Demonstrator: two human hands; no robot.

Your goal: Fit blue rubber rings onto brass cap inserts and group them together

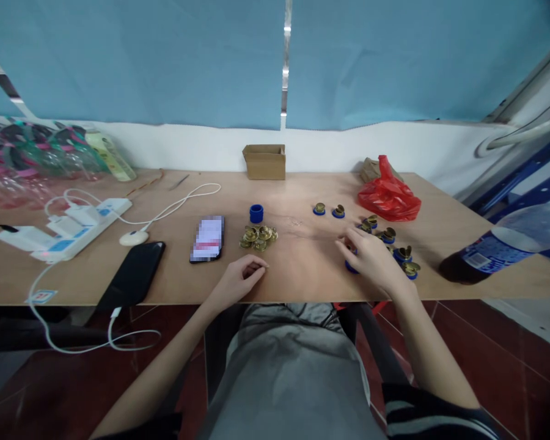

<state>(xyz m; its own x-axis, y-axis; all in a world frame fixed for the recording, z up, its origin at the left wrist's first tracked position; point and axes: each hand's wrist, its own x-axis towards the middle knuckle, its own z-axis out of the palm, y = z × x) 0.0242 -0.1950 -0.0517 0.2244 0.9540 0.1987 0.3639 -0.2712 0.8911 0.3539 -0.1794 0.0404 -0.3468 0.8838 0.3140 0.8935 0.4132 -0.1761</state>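
Resting on the desk (302,263), the right hand (371,260) covered a blue ring (349,267) beside brass-topped blue pieces (406,260); its grip looked partly curled, hold unclear. The left hand (241,278) lay fingers curled, empty, near a brass pile (258,237).

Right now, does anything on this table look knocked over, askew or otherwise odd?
One thing: the dark soda bottle lies on its side at the table's right edge, neck pointing off it. No spill shows. The brass pieces near the left hand are heaped; those by the right hand sit scattered.
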